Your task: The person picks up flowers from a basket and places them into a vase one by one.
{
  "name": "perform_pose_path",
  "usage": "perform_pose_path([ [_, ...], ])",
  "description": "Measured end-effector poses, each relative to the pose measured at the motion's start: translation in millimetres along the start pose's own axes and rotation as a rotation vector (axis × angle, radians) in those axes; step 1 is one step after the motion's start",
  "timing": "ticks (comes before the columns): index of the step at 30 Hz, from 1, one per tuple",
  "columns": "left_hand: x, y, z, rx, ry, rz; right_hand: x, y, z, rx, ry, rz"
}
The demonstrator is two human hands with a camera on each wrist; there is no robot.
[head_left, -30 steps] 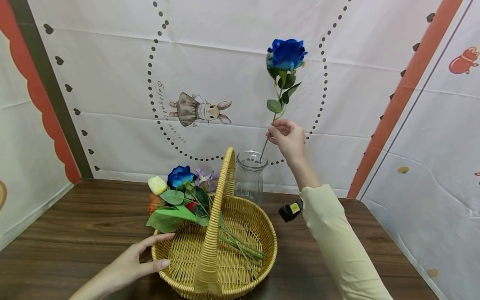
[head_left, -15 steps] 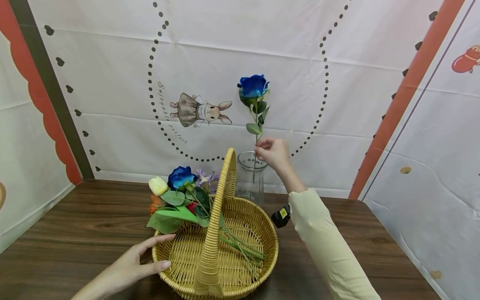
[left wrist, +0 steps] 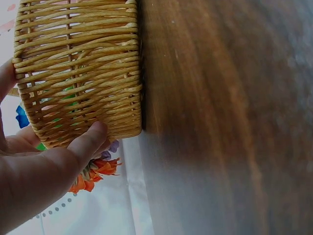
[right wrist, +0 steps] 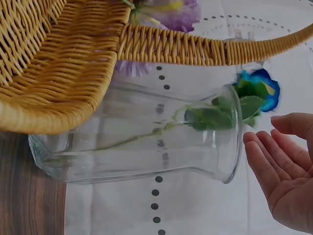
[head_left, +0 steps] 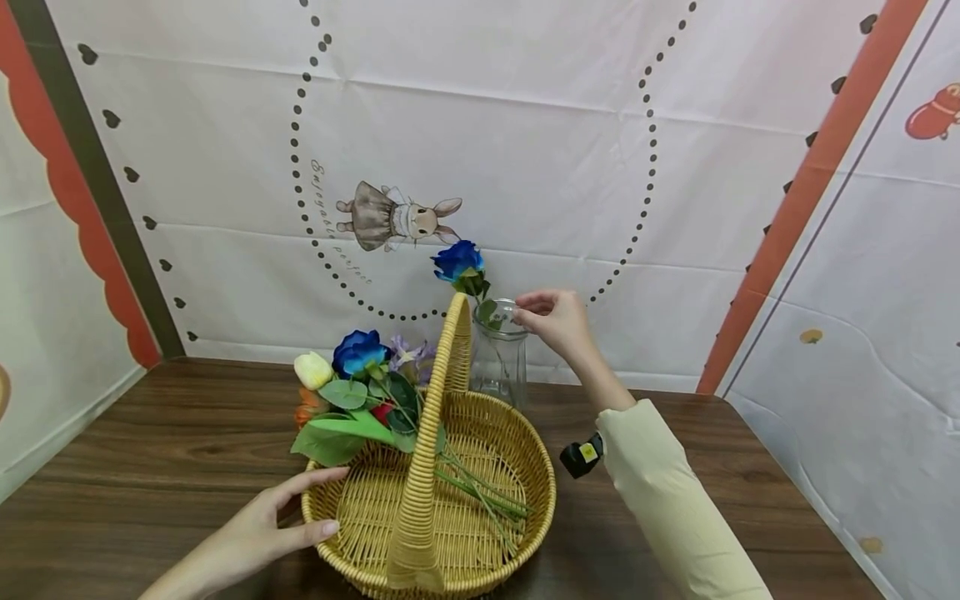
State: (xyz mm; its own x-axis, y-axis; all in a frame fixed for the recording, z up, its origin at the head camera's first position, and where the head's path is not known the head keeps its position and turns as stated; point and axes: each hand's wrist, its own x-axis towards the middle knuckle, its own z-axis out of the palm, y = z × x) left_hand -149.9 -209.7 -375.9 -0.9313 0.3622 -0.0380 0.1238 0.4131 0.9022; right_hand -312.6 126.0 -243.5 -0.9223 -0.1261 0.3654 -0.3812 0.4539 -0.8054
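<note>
A blue artificial rose stands in the clear glass vase, leaning left, its bloom above the rim. In the right wrist view its stem runs down inside the glass. My right hand is beside the vase mouth, fingers loosely bent and holding nothing. My left hand holds the near left rim of the wicker basket; in the left wrist view a finger lies along the outer wall. Inside the basket lie another blue rose, a white tulip, orange and purple flowers, partly hanging over the rim.
The basket's tall handle arches up in front of the vase. Everything stands on a dark wooden table. A white printed cloth hangs close behind the vase. A small black device sits on the right wrist.
My right hand has brought the blue rose left and down into the vase and let it go. The bloom now leans left. My left hand stays on the basket.
</note>
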Motion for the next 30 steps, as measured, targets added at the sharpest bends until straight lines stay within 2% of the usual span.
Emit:
perform_pose_path([
  [4,-0.6,0.8,0.1,-0.005,0.001,0.003,-8.8,-2.3,-1.7,0.059,-0.043,0.016],
  [12,-0.6,2.0,0.0,-0.015,-0.001,0.003,-29.5,-2.1,1.3,0.068,-0.165,0.019],
  [15,-0.6,2.1,-0.1,-0.029,-0.009,-0.002,-37.2,0.6,4.0,0.059,-0.220,0.021],
  [22,-0.3,1.7,-0.4,-0.032,-0.012,-0.009,-54.4,6.4,13.4,-0.010,-0.340,-0.034],
  [30,-0.5,1.5,-0.5,-0.039,-0.015,-0.014,-71.1,17.9,25.6,-0.052,-0.462,-0.020],
])
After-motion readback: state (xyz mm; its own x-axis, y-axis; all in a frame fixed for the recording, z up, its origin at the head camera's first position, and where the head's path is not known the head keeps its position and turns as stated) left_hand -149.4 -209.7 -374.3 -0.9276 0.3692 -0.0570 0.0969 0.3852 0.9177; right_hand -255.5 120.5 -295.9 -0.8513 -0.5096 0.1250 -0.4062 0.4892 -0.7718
